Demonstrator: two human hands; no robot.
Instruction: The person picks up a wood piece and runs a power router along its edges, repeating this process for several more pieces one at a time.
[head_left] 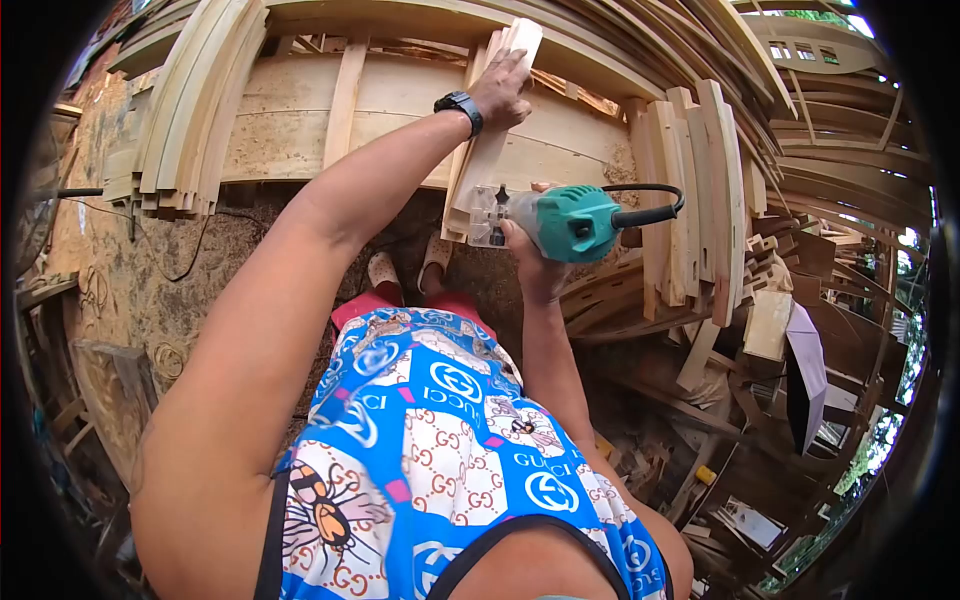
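Observation:
My right hand is wrapped around the body of a trim router, which has a teal motor cap, a clear base and a black cord. The router lies on its side, its base right at the near end of a pale wooden strip. Farther up, my left hand, with a black watch on the wrist, grips the strip near its far end. Other strips lie close against this one, partly covered by my hand and forearm. The strip rests across a wooden bench frame.
Stacks of wooden strips lean on the bench at left and right. Long curved boards are piled at the far right. A thin cable runs over the sawdust-covered ground. My feet stand just before the bench.

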